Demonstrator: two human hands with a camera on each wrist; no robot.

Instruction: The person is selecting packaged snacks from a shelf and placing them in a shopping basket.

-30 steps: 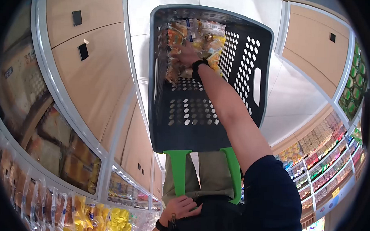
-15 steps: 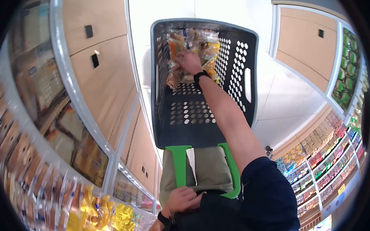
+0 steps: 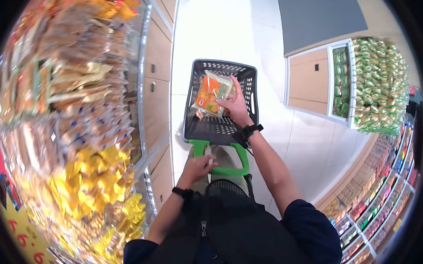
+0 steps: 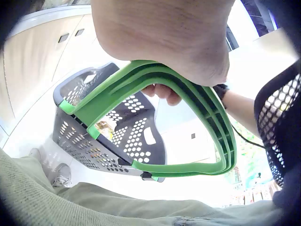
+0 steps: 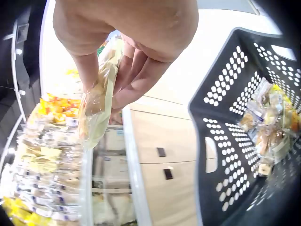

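Observation:
A dark grey perforated shopping basket (image 3: 197, 127) stands on the floor ahead of me, with several snack packets (image 5: 272, 123) lying in its far end. My right hand (image 3: 227, 102) holds an orange-printed clear packet (image 3: 210, 94) over the basket, pinched between thumb and fingers (image 5: 136, 75). In the right wrist view that packet (image 5: 96, 110) hangs edge-on, up beside the basket wall (image 5: 235, 141). My left hand (image 3: 201, 164) grips the basket's green handle (image 3: 222, 170), its fingers curled round the green bar (image 4: 188, 94).
Shelves packed with yellow and orange snack packets (image 3: 72, 127) fill the left side, with beige cupboard doors (image 3: 156, 51) below them. A display of green packets (image 3: 376, 86) stands at the right. More shelves (image 3: 377, 193) run along the lower right. White floor (image 3: 224, 30) lies ahead.
My right hand, which was down among the packets in the basket, now holds an orange packet up over it. The head view has swung, so the basket looks smaller and farther off.

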